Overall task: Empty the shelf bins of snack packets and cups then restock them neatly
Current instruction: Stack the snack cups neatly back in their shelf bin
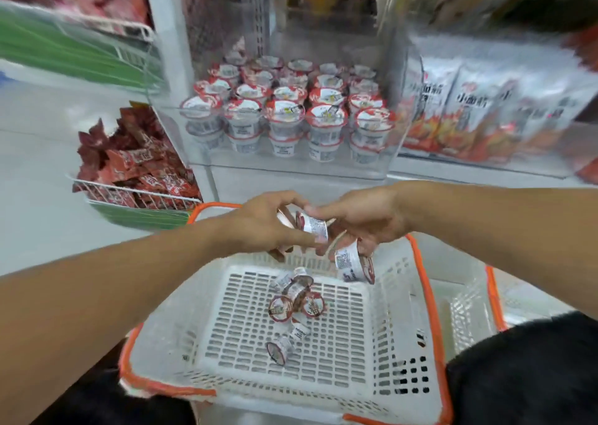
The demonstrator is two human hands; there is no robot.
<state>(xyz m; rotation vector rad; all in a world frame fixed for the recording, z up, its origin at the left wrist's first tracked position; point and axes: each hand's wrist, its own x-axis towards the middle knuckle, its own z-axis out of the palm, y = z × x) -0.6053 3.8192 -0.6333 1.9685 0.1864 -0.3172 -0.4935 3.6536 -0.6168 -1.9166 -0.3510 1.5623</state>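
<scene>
Nearest the camera, a white slotted basket [398, 353] with an orange rim is sitting low in the near centre, and a handful of small cups [296, 301] are lying toppled on its floor, some showing red-rimmed lids, some their white sides.

Going left to right: at far left a wire rack of red packets [142, 169] is hanging off the shelf. Above the basket, the left hand [268, 222] is curling round one cup [313, 225], which is lying on its side with its long axis running roughly left to right, lid end towards the left hand. The right hand [365, 220] is meeting it from the right, fingertips pinching the same cup, while a second cup [352, 264] is sitting tilted under its lower fingers; whether those fingers are gripping it I cannot tell. Both hands are close together, right over the basket's far edge.

Beyond them, the clear bin [291, 165] is holding stacked rows of matching cups [284, 113]. It is lying straight ahead and farther away, about equally near either hand, so restocking seems well along, with the loose cups below still waiting.

At far right, white-and-orange bags [466, 113] are showing Chinese print, seemingly "小面筋"; the cup labels are too blurred to read.
</scene>
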